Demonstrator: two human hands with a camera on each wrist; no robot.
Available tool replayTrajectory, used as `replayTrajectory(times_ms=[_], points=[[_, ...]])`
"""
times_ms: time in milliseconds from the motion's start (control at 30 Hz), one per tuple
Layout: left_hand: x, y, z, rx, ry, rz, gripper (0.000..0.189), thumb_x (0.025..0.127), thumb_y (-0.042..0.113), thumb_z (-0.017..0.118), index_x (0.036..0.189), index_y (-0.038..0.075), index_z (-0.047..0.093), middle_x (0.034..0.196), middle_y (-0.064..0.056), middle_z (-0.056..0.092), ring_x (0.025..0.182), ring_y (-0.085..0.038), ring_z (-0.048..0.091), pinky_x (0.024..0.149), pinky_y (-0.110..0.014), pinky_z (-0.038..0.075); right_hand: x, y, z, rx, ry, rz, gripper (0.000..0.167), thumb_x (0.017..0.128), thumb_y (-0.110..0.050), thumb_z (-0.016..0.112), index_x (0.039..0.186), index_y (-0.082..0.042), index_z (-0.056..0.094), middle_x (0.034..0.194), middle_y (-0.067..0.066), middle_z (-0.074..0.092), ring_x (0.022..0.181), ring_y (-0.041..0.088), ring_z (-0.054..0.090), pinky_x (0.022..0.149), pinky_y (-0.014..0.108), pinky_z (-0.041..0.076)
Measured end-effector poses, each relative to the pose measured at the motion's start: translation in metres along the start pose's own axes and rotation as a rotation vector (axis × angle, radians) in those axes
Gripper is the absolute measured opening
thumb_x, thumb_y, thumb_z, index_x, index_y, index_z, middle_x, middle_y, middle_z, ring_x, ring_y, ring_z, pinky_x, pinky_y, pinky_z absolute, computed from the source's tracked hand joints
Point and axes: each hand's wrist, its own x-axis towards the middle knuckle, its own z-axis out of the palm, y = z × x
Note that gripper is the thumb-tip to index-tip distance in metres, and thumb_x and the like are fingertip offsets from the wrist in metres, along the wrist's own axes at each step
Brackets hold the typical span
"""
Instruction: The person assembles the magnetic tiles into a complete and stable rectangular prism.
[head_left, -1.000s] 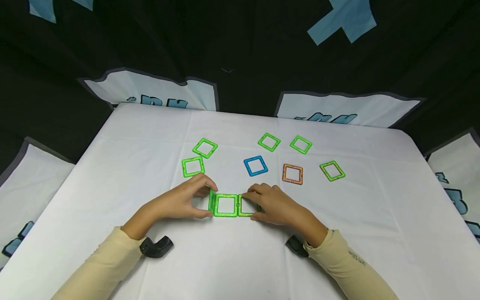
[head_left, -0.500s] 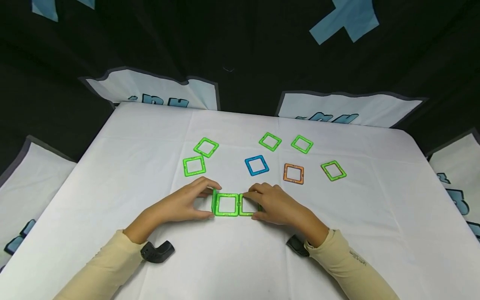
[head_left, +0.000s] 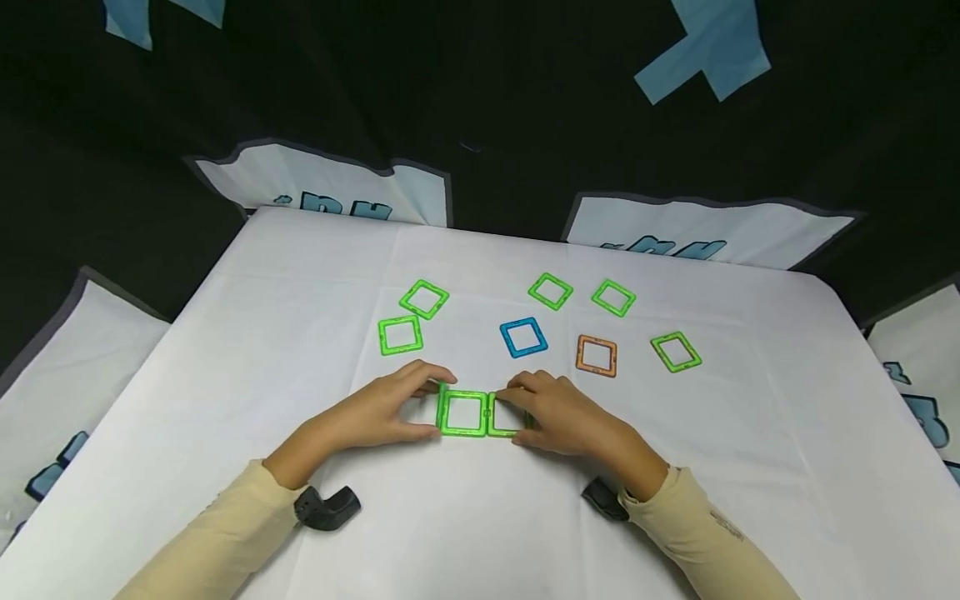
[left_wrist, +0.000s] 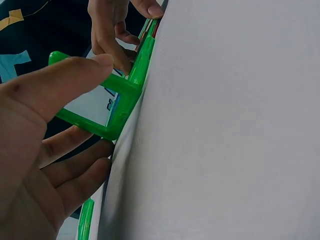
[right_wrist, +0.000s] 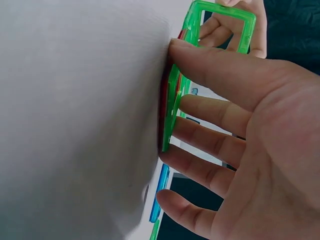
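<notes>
So the build looked early to me: three green pieces were put together, or nearly, right between the hands, and the rest lay loose. The left hand point(head_left: 390, 412) had its thumb and fingers bent round the upright green frame point(right_wrist: 247, 32), thumb at the near end and fingertips at the far end, so a light pinch with a wide gap in the palm. That piece stood on edge along the left-hand side of the middle flat frame point(head_left: 465, 432), which lay down between the two hands with neither really gripping it. The right hand point(head_left: 558, 412) was part-curled over the right flat frame point(head_left: 492, 417), thumb on the near side and fingers reaching to the far side, and that frame butted up edge to edge with the middle one. A red strip showed low down there in the right wrist view, but I couldn't tell if it was another piece underneath. Left over, as far as I could see: two green frames point(head_left: 402, 348) just beyond the left hand, a blue frame point(head_left: 507, 340) ahead of the gap between the hands, an orange frame point(head_left: 596, 371) past the right hand's knuckles, and three more green frames point(head_left: 662, 356) farther out beyond the right hand. No finger was on any of those seven.
</notes>
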Motion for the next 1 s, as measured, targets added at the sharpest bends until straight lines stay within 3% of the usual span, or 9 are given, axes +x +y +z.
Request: replayTrajectory(times_ms=[133,233,333,433,567,733,867,1000], points=[[0.002,0.003,0.004,0.027,-0.020,0.000,0.058,0.077,0.026,0.073,0.126,0.019,0.042,0.122,0.001,0.048,0.110,-0.012,0.055,0.094,-0.031,0.043,-0.002,0.002,-0.001,0.011,0.005,0.004,0.052,0.079,-0.042,0.067,0.122,-0.014,0.057,0.114,0.000,0.056,0.103,0.017,0.049,0.077,0.032,0.039],[0.004,0.005,0.006,0.048,-0.020,-0.003,0.058,0.078,0.028,0.072,0.126,0.020,0.041,0.123,0.002,0.048,0.112,-0.012,0.054,0.094,-0.031,0.043,0.002,0.003,-0.010,0.014,-0.044,-0.004,0.046,0.081,-0.042,0.064,0.117,-0.014,0.061,0.109,0.000,0.058,0.099,0.016,0.052,0.074,0.032,0.039],[0.004,0.005,0.007,0.055,-0.005,-0.004,0.059,0.077,0.028,0.072,0.127,0.021,0.041,0.124,0.003,0.049,0.112,-0.011,0.054,0.095,-0.030,0.043,0.018,0.004,-0.025,0.031,-0.142,-0.015,0.037,0.084,-0.037,0.062,0.112,-0.013,0.064,0.106,0.000,0.061,0.098,0.016,0.056,0.078,0.034,0.043],[0.003,0.004,0.006,0.064,0.011,-0.001,0.059,0.078,0.029,0.072,0.127,0.022,0.041,0.125,0.003,0.049,0.112,-0.011,0.054,0.094,-0.030,0.043,0.046,0.004,-0.039,0.066,-0.194,-0.019,0.033,0.088,-0.032,0.059,0.113,-0.010,0.064,0.108,0.003,0.062,0.101,0.017,0.058,0.086,0.036,0.046],[0.000,0.003,0.005,0.068,0.021,0.005,0.060,0.078,0.029,0.072,0.128,0.023,0.040,0.126,0.004,0.048,0.112,-0.011,0.054,0.094,-0.030,0.044,0.091,-0.002,-0.043,0.062,-0.128,-0.044,0.039,0.089,-0.031,0.058,0.121,-0.010,0.059,0.118,0.005,0.059,0.109,0.018,0.056,0.092,0.034,0.045],[-0.004,0.004,0.003,0.063,0.016,0.006,0.059,0.078,0.029,0.071,0.128,0.021,0.040,0.127,0.003,0.046,0.112,-0.011,0.053,0.093,-0.031,0.044,0.135,-0.021,-0.032,-0.036,-0.071,-0.113,0.049,0.087,-0.035,0.059,0.130,-0.013,0.050,0.135,0.004,0.047,0.121,0.019,0.049,0.099,0.039,0.040],[-0.008,0.005,0.003,0.048,0.006,-0.006,0.059,0.078,0.028,0.071,0.128,0.020,0.040,0.125,0.001,0.047,0.112,-0.012,0.053,0.093,-0.032,0.044,0.151,-0.031,-0.021,-0.088,-0.090,-0.136,0.055,0.087,-0.037,0.059,0.135,-0.015,0.045,0.143,0.003,0.039,0.124,0.018,0.046,0.101,0.043,0.037],[-0.007,0.003,0.002,0.059,0.008,0.003,0.059,0.079,0.029,0.071,0.128,0.020,0.040,0.126,0.001,0.047,0.112,-0.012,0.053,0.093,-0.031,0.044,0.155,-0.032,-0.018,-0.117,-0.076,-0.130,0.051,0.087,-0.036,0.059,0.132,-0.015,0.048,0.140,0.000,0.043,0.123,0.016,0.047,0.099,0.041,0.039]])
